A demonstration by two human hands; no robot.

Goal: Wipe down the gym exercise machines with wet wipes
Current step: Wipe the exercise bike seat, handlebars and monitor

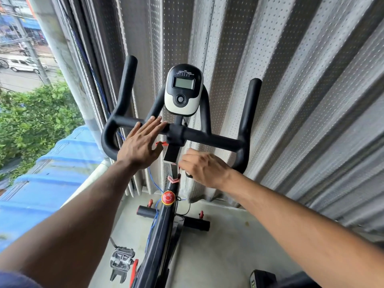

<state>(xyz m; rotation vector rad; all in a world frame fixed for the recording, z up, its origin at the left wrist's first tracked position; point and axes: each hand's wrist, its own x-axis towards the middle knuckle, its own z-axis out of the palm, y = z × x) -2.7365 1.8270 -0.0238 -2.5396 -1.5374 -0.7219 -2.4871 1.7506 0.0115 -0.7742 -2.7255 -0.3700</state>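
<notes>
Grey concrete floor (218, 246) is carrying a black exercise bike (160, 235) standing before a perforated, corrugated metal wall (291, 80). Nearest, a silver pedal (121, 259) is showing low on the left of the frame. Higher up, the right hand (204, 169) is curling over something small beside the black stem; whether that is a wipe cannot be told. The left hand (141, 143) is lying flat, fingers straight, against the black foam-covered handlebar (207, 138). Beyond, a black-and-white oval display console (184, 90) is facing the person.
</notes>
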